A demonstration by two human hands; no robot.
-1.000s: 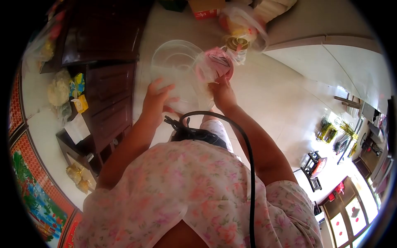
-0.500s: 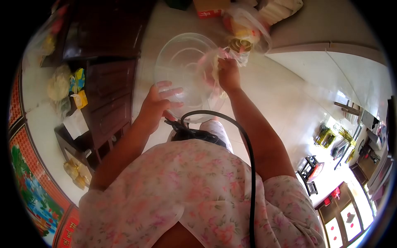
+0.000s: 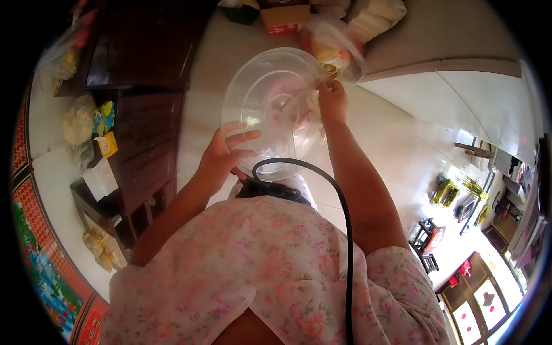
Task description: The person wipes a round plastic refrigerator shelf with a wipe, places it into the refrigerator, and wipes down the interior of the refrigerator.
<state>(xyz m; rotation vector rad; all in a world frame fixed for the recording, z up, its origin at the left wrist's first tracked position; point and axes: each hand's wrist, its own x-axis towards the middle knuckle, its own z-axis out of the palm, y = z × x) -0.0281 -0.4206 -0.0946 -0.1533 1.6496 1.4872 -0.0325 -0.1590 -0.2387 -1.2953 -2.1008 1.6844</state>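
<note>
Head view: starting at far left, showing one yellow packet (image 3: pixel 106 145) beside the dark cabinet (image 3: pixel 152 126). Moving right, spreading the left hand (image 3: pixel 217 155) wide, fingers well apart, overlapping the lower left of one clear round vessel (image 3: pixel 247 86). Being unable to tell how firmly gripping there. Keeping to the middle, seeing that vessel lying between both hands, directly right of the left one and left of the right one, with one pink shape (image 3: pixel 284 92) showing blurrily through its wall. Above, counting two boxes: one green box (image 3: pixel 240 14) and one brown carton (image 3: pixel 280 24) with a red side. Farther right, pressing the fingers of the right hand (image 3: pixel 333 100) together at the vessel's upper right edge; being unable to tell whether pinching the rim or the wrinkled film (image 3: pixel 314 109) just below. Just above the right hand, finding one clear bag (image 3: pixel 333 43). Below, counting one black cable (image 3: pixel 343 201), curving over the shirt. At far right, noting one black chair (image 3: pixel 426 236).
</note>
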